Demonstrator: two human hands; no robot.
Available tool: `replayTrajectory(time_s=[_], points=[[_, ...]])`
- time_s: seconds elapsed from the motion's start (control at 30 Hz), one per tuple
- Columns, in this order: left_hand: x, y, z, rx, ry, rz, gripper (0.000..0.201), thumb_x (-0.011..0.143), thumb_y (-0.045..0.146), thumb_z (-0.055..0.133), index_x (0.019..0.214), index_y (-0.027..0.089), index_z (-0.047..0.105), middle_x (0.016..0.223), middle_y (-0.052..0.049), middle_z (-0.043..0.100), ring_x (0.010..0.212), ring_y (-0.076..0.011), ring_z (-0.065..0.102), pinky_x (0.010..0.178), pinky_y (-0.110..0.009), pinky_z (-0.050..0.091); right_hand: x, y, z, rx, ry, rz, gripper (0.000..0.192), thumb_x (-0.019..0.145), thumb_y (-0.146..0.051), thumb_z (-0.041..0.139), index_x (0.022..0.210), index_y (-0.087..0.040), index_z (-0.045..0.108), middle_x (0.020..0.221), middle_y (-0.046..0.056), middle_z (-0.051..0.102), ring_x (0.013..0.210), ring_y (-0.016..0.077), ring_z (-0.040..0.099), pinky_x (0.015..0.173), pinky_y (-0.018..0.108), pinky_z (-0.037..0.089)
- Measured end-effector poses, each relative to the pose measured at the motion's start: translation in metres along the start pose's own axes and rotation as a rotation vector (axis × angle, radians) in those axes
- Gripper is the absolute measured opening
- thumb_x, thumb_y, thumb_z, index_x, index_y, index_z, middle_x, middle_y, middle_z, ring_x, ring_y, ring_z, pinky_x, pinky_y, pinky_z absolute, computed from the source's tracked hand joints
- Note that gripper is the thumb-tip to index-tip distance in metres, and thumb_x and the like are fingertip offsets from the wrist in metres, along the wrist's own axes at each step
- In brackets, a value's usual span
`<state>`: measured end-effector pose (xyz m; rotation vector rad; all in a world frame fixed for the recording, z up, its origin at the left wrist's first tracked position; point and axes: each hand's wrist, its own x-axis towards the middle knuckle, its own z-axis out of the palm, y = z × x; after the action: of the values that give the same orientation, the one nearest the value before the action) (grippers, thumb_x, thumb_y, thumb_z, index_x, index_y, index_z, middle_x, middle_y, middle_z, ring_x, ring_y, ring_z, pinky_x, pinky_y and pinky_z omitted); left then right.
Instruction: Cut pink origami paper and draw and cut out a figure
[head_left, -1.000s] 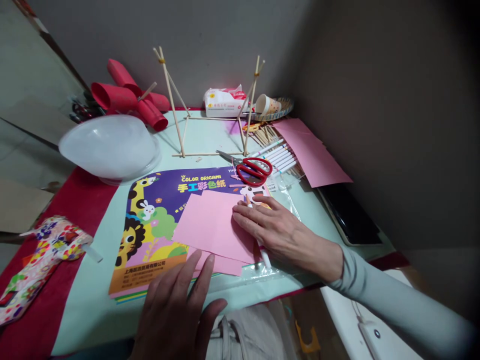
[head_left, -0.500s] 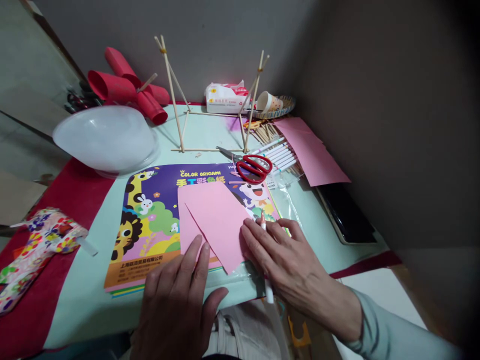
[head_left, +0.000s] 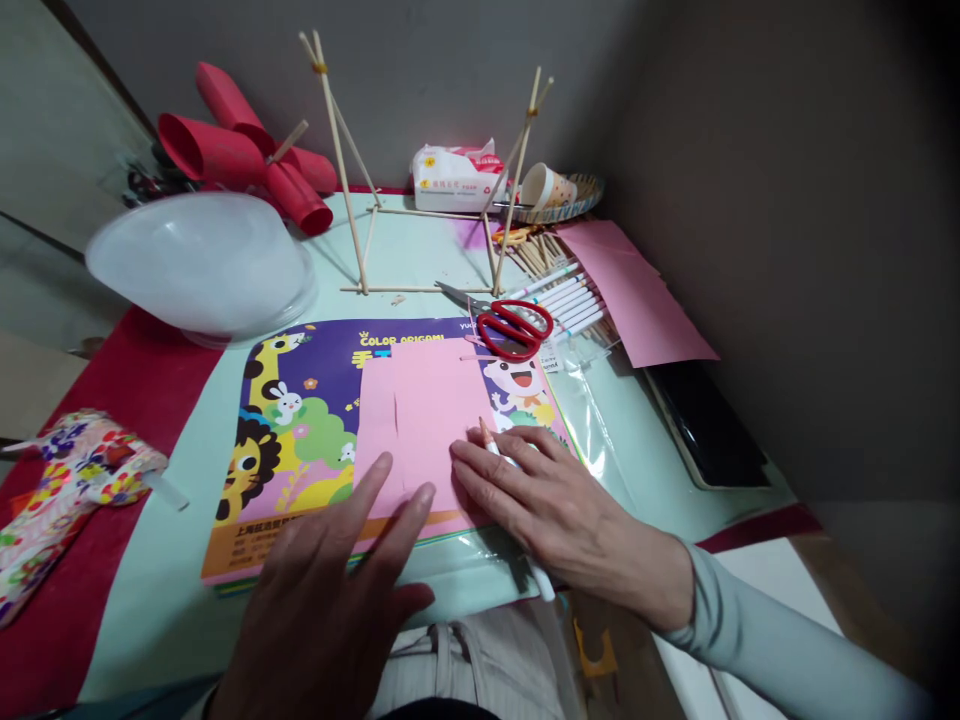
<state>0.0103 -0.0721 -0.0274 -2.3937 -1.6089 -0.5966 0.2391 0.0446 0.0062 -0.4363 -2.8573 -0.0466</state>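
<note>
Pink paper (head_left: 442,410) lies on a bright book (head_left: 322,440). The left hand (head_left: 322,590) spreads its fingers on the paper and grips nothing. The right hand (head_left: 555,500) presses the paper too, holding a white pen (head_left: 541,578). Red scissors (head_left: 495,322) lie beyond both hands.

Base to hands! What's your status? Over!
Left hand: fingertips on pink papers. Right hand: on them too, holding a pen. Pink papers: overlapping, on origami pad. Close by, far right: red-handled scissors.
</note>
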Motion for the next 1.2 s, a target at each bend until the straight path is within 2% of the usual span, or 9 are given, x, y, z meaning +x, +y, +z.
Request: replayTrajectory(time_s=[0.2,0.4,0.47,0.53,0.67,0.77,0.87,1.03,1.2], points=[[0.000,0.004,0.003,-0.122,-0.036,-0.087,0.047,0.102,0.036,0.047,0.144,0.015,0.048,0.147,-0.011,0.055,0.118,-0.0280,0.054,0.105,-0.043,0.035,0.001,-0.009,0.004,0.067,0.033,-0.003,0.036,0.102,-0.007,0.035,0.129,-0.003,0.060,0.137,0.018,0.063,0.124,0.0333,0.056,0.093,0.049,0.051],[0.000,0.002,0.003,-0.114,-0.093,-0.023,0.049,0.102,0.035,0.048,0.140,0.005,0.051,0.145,-0.014,0.056,0.116,-0.0296,0.052,0.100,-0.043,0.036,-0.005,-0.015,0.000,0.211,0.080,-0.013,0.037,0.102,-0.007,0.035,0.129,-0.001,0.060,0.132,0.018,0.066,0.123,0.0334,0.060,0.091,0.047,0.054],[0.002,0.001,0.002,-0.100,-0.095,-0.018,0.049,0.102,0.038,0.046,0.138,0.005,0.052,0.144,-0.014,0.057,0.113,-0.0300,0.052,0.097,-0.043,0.036,-0.008,-0.012,-0.005,0.392,0.129,0.084,0.036,0.103,-0.010,0.037,0.131,-0.004,0.059,0.134,0.017,0.065,0.125,0.0274,0.061,0.097,0.043,0.055],[0.005,0.002,0.002,-0.076,-0.099,-0.001,0.050,0.102,0.039,0.045,0.137,0.004,0.053,0.142,-0.014,0.059,0.109,-0.0301,0.052,0.095,-0.044,0.037,-0.008,-0.007,-0.009,0.677,0.213,0.309,0.033,0.103,-0.014,0.043,0.131,-0.013,0.060,0.130,0.014,0.068,0.121,0.0216,0.064,0.100,0.038,0.055],[0.010,0.000,0.001,-0.052,-0.101,0.049,0.053,0.101,0.041,0.046,0.135,0.000,0.054,0.137,-0.016,0.062,0.103,-0.0292,0.052,0.091,-0.042,0.038,0.006,0.003,-0.010,1.279,0.492,0.697,0.034,0.105,-0.034,0.039,0.116,-0.021,0.069,0.111,0.009,0.074,0.093,0.0206,0.073,0.080,0.035,0.061],[0.011,-0.005,0.001,-0.045,-0.113,0.095,0.054,0.098,0.042,0.052,0.134,0.001,0.054,0.137,-0.016,0.061,0.097,-0.0276,0.053,0.087,-0.041,0.039,0.025,0.008,-0.002,1.462,0.614,0.749,0.039,0.102,-0.043,0.042,0.094,-0.019,0.071,0.100,0.009,0.071,0.083,0.0191,0.069,0.075,0.034,0.060],[0.009,-0.010,0.002,-0.034,-0.098,0.111,0.049,0.096,0.037,0.057,0.132,0.003,0.057,0.140,-0.015,0.060,0.092,-0.0268,0.054,0.083,-0.042,0.041,0.039,0.006,0.009,1.592,0.542,0.754,0.027,0.101,-0.039,0.050,0.092,-0.019,0.065,0.086,0.004,0.067,0.082,0.0163,0.069,0.079,0.031,0.060],[0.009,-0.013,0.003,-0.038,-0.133,0.155,0.051,0.093,0.033,0.057,0.132,0.001,0.054,0.141,-0.024,0.056,0.100,-0.0336,0.056,0.084,-0.047,0.043,0.047,-0.003,0.017,1.308,0.436,0.802,0.013,0.092,-0.029,0.064,0.085,-0.019,0.060,0.089,0.005,0.068,0.085,0.0171,0.067,0.072,0.030,0.059],[0.012,-0.014,0.006,-0.097,-0.059,0.070,0.049,0.095,0.031,0.056,0.135,0.002,0.052,0.139,-0.021,0.058,0.100,-0.0320,0.057,0.083,-0.045,0.045,0.046,-0.007,0.018,1.073,0.446,0.774,0.009,0.089,-0.022,0.068,0.084,-0.020,0.060,0.090,0.005,0.069,0.086,0.0175,0.068,0.073,0.031,0.058]])
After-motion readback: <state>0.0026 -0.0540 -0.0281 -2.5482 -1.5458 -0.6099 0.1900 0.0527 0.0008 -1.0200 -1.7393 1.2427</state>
